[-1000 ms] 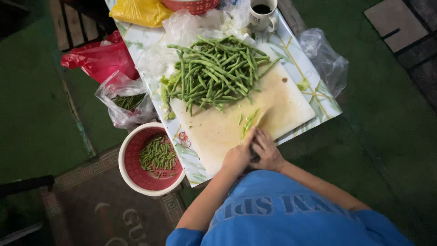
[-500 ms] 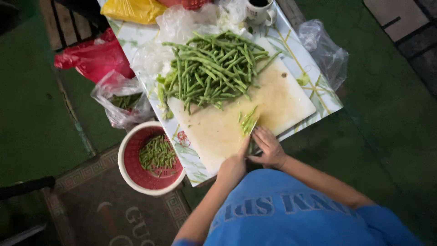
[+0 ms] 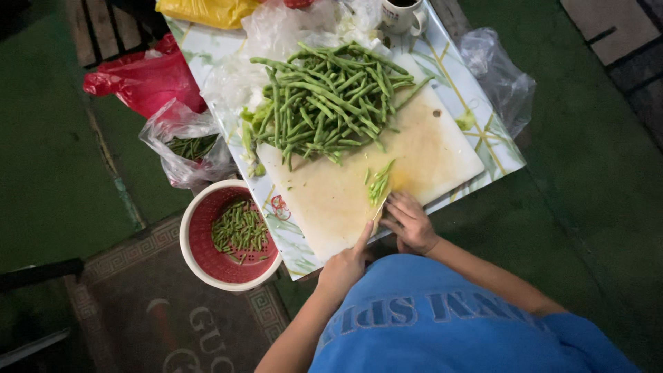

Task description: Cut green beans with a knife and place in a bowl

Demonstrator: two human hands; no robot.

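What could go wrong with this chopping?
The knife in the left hand meets the bunch of beans right beside the right hand, so a slip might nick its fingertips. The cutting board reaches the table's near edge; cut pieces may roll off.

Your knife [image 3: 376, 209] is nearly all hidden between your left hand [image 3: 343, 266] and right hand [image 3: 409, 222], its blade too small to make out; your forearms vanish behind your blue shirt [image 3: 442, 318]. The top edge cuts off the yellow bag [image 3: 207, 10] and the white mug [image 3: 404, 14]; the contents of the clear bag [image 3: 186, 145] are blurred.
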